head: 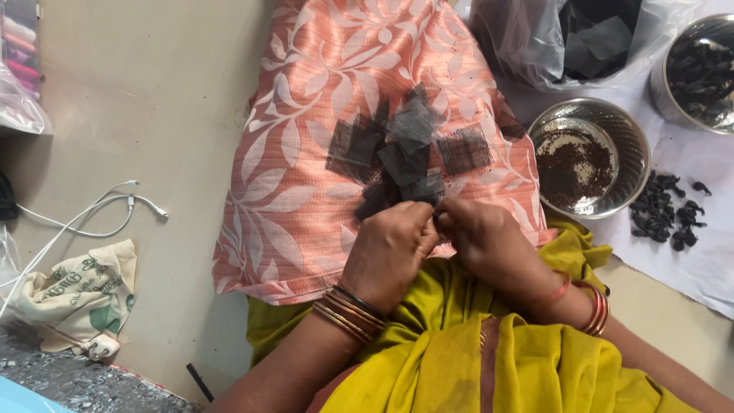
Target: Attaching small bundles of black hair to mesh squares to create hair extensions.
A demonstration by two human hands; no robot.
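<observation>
— So, where does the work sit relative to the hands?

— Directly between them. The left hand (388,252) and the right hand (483,239) meet fingertip to fingertip over the near edge of the peach leaf-patterned cushion (306,153). Both are pinched together on one small dark piece of mesh (434,216); little of it shows, so I cannot tell its long axis.

— And the remaining stock?

— The loose black mesh squares (409,149) lie scattered on the cushion just beyond the fingertips, away from the body. Several overlap. Neither hand touches them.

— Which hand is nearer to that pile?

— Roughly equal; the pile sits centred ahead of both, the left perhaps slightly closer to the nearest square.

— Anything to the right?

— A steel bowl (627,145) holding dark granules stands just beside the cushion, nearer the right hand. Small black bundles (665,214) lie on white paper (703,260) past it, a second steel vessel (692,73) behind, and a plastic bag (527,46) of dark mesh behind the bowl.

— Left side?

— A white cable (84,210) and a printed cloth bag (80,294), well apart.
</observation>
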